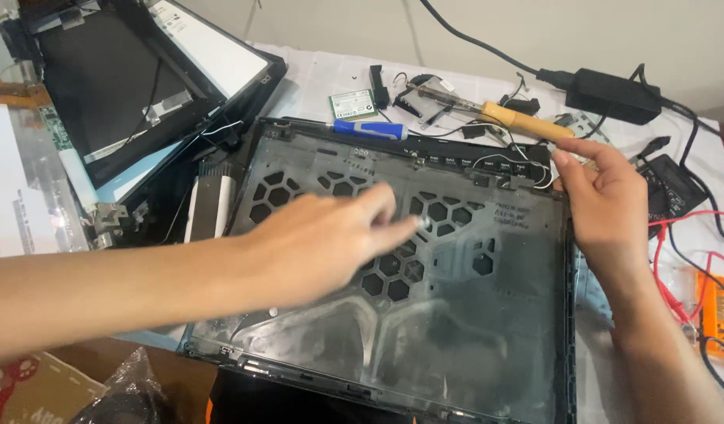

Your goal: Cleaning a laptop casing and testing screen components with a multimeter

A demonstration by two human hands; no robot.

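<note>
1. Reaching in from the left, the left hand [322,247] hovers over the middle of the dark laptop base panel [448,314] — blurred, fingers loosely extended toward the right, holding nothing that shows; whether it touches the panel I cannot tell.
2. Lying flat on the worktop [315,74], the panel runs its long axis left to right, directly beneath that hand.
3. Gripping the panel's far right corner, the right hand [605,204] is closed narrow on the edge — the nearer hand to the soldering iron [527,122] just behind.
</note>
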